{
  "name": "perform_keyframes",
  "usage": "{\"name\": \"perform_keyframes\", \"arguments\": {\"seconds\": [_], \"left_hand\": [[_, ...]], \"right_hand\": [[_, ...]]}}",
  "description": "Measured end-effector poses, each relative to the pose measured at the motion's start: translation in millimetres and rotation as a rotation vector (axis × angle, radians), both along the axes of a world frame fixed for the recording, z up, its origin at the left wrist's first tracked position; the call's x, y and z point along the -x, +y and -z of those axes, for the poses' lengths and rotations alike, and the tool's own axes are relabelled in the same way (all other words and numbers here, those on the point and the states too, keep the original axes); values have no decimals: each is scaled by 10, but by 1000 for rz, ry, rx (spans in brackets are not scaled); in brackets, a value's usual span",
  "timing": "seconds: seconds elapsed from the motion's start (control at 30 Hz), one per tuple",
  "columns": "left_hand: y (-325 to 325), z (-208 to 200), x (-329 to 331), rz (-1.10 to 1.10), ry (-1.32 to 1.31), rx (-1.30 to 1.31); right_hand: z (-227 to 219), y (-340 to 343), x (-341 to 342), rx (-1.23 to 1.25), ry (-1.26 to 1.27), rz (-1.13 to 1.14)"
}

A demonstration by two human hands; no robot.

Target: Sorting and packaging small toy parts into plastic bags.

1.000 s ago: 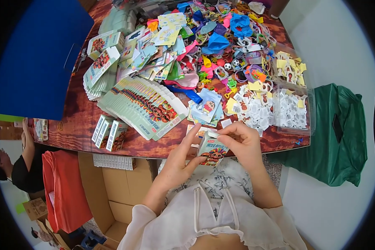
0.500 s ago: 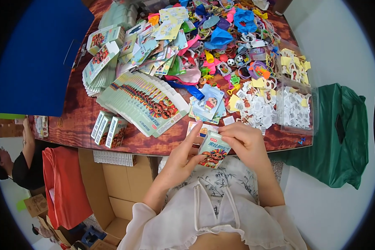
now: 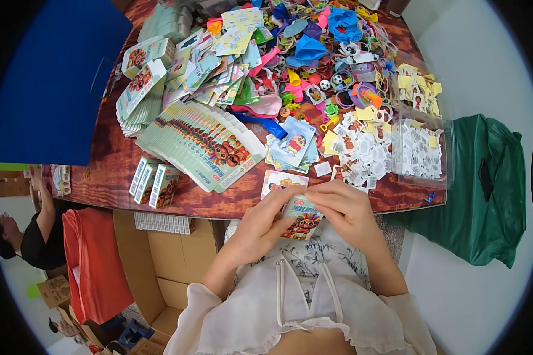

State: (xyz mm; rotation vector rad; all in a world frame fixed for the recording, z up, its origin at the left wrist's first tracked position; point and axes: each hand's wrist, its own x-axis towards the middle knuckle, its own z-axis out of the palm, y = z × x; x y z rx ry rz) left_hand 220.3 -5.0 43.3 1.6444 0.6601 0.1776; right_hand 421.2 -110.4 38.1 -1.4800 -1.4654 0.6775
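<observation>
A small pale-green printed box is between my hands at the table's front edge. My left hand grips its left side, the thumb across the front and the fingers along the upper edge. My right hand has its fingers closed on the box's upper right end, hiding that end. Just beyond my hands lies a printed card, partly covered by my left fingers. A small white square is to its right, and a pile of cartoon cards sits behind.
Flattened green cartons fan out at left, near several standing boxes. Small toys heap at the back. White stickers and clear bins are at right. An open cardboard carton stands below left; a person is beyond.
My left index finger has come down from pointing up to the box's top edge. Both hands have drawn together over the box's upper end, uncovering more of the card behind.
</observation>
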Motion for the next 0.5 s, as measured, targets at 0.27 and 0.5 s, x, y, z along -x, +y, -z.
{"name": "perform_keyframes", "arguments": {"seconds": [0.27,0.5], "left_hand": [[-38,76,64,-148,-195,284],[-23,147,194,-121,-181,207]], "right_hand": [[71,40,98,76,213,-38],[64,121,172,155,402,-48]]}}
